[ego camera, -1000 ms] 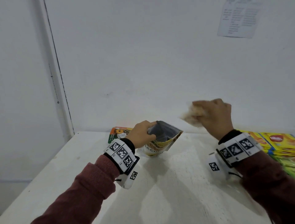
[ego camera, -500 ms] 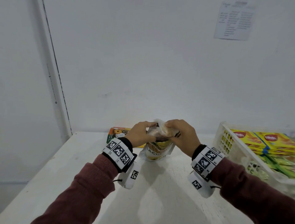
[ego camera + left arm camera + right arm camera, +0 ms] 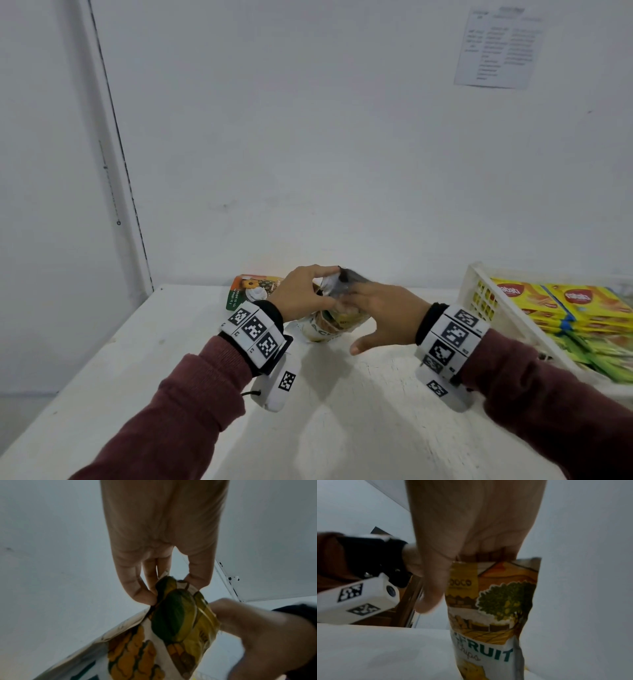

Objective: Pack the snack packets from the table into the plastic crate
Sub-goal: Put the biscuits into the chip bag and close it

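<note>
Right hand (image 3: 380,317) now inside pouch (image 3: 329,325).

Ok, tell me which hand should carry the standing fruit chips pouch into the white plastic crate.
Right hand: it is at the printed fruit chips pouch, nearer the white plastic crate than the left hand.

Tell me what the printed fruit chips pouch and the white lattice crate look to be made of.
Printed fruit chips pouch: looks like thin flexible plastic film, glossy print outside, dark, possibly foil-lined inside; it creases where the left hand pinches its mouth, right hand beside it.
White lattice crate: seems rigid moulded plastic, matte; gridded openwork wall with a plain rim.
</note>
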Action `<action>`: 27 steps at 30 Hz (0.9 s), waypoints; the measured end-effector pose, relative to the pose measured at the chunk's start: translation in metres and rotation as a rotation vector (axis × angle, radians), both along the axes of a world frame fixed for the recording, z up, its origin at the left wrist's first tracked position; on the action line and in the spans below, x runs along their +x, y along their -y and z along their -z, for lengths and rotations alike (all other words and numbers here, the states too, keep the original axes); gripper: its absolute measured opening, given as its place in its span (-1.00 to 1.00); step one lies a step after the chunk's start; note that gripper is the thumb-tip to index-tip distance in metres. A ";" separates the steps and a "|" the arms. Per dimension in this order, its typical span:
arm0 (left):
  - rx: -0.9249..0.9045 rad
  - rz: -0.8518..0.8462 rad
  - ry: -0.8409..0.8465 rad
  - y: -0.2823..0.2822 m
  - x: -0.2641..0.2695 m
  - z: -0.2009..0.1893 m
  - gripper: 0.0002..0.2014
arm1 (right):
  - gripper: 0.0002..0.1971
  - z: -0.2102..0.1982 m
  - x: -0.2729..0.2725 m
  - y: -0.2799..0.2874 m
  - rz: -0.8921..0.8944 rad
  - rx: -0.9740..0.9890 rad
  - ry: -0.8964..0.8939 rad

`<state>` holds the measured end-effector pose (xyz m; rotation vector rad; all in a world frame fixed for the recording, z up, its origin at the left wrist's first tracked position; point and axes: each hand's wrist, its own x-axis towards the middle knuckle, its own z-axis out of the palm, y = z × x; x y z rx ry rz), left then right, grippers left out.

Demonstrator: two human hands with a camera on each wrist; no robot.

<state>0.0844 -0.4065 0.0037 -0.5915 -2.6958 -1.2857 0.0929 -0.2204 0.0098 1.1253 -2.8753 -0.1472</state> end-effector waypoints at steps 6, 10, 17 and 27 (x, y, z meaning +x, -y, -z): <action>-0.056 0.016 -0.080 -0.006 0.005 -0.007 -0.56 | -0.53 0.011 -0.012 0.008 0.017 -0.014 -0.136; -0.274 -0.069 -0.065 0.000 0.003 -0.016 -0.80 | -0.68 0.001 -0.008 0.011 -0.045 0.022 -0.248; -0.274 -0.083 -0.027 -0.001 0.008 -0.023 -0.63 | -0.68 -0.005 -0.018 0.019 0.114 0.201 -0.089; -0.308 -0.109 -0.039 0.002 0.001 -0.015 -0.51 | -0.62 -0.023 -0.006 -0.023 -0.123 -0.549 -0.009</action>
